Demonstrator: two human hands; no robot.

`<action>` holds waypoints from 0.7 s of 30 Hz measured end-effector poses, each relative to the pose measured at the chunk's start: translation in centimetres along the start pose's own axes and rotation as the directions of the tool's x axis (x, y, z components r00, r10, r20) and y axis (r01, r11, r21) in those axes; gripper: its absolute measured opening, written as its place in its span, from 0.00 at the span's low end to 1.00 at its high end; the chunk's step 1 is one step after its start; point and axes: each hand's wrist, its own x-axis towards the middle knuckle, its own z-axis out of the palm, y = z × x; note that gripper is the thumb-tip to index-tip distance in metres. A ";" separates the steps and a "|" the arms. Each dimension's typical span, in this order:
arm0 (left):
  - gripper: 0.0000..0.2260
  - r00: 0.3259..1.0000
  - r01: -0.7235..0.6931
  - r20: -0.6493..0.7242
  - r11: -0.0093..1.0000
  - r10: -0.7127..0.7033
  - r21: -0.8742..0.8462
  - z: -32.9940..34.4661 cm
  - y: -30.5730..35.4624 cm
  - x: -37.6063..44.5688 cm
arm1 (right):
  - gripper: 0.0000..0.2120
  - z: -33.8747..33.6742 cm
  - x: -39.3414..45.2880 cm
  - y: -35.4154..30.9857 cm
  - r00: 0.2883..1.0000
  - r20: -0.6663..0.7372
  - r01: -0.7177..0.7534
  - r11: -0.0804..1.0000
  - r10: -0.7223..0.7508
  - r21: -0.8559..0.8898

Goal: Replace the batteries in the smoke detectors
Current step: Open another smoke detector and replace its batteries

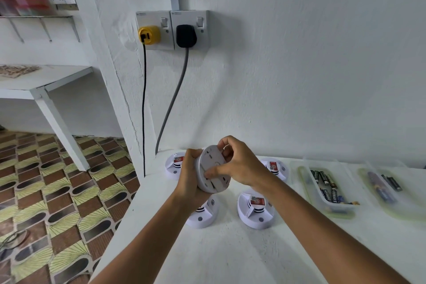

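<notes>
A: Where is the round white plastic smoke detector [213,172] being worked on?

B: Lifted above the white counter [230,249], tilted with its flat back plate facing up and to the right. The left hand [192,177] grips it from the left side, fingers curled round its rim. The right hand [237,165] pinches the back plate, thumb low on the plate and fingers curled over the upper edge.

A: What lies around the hands?

B: Four more white smoke detectors sit on the counter beneath them. One [174,165] is behind the left hand, one [205,213] under the left wrist and partly hidden by it, one [254,208] under the right wrist, one [275,167] behind the right hand, its left part hidden.

A: And further right?

B: Well right of the right hand, a clear plastic tray of dark batteries [328,188], then a second clear tray [385,188] with a few batteries.

A: Anything on the wall?

B: Above the hands, a yellow plug [149,34] and a black plug [186,36] in white sockets, cables hanging down left of the counter.
</notes>
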 end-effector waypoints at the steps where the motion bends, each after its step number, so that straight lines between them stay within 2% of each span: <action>1: 0.22 1.000 0.003 -0.010 1.000 -0.003 0.017 0.0 0.0 -0.1 | 0.28 -0.1 0.1 0.0 1.000 0.022 -0.016 1.000 0.016 0.000; 5: 0.22 0.999 0.018 -0.029 0.999 -0.017 0.034 -0.2 0.1 -0.2 | 0.28 0.0 0.2 0.3 0.998 0.057 -0.027 1.000 0.027 -0.011; 9: 0.22 0.998 0.053 -0.023 0.999 -0.053 -0.005 -0.3 0.2 -0.1 | 0.28 -0.1 0.1 0.1 1.000 0.018 0.008 0.999 -0.007 -0.049; 15: 0.17 0.977 0.180 -0.115 0.983 -0.182 -0.024 -0.4 0.8 0.5 | 0.26 0.2 -0.1 -0.2 0.987 -0.064 0.118 0.932 -0.149 -0.343; 21: 0.17 0.944 0.270 -0.197 0.963 -0.265 -0.003 -0.8 1.2 1.0 | 0.27 0.6 0.3 0.6 0.986 -0.074 0.121 0.951 -0.147 -0.284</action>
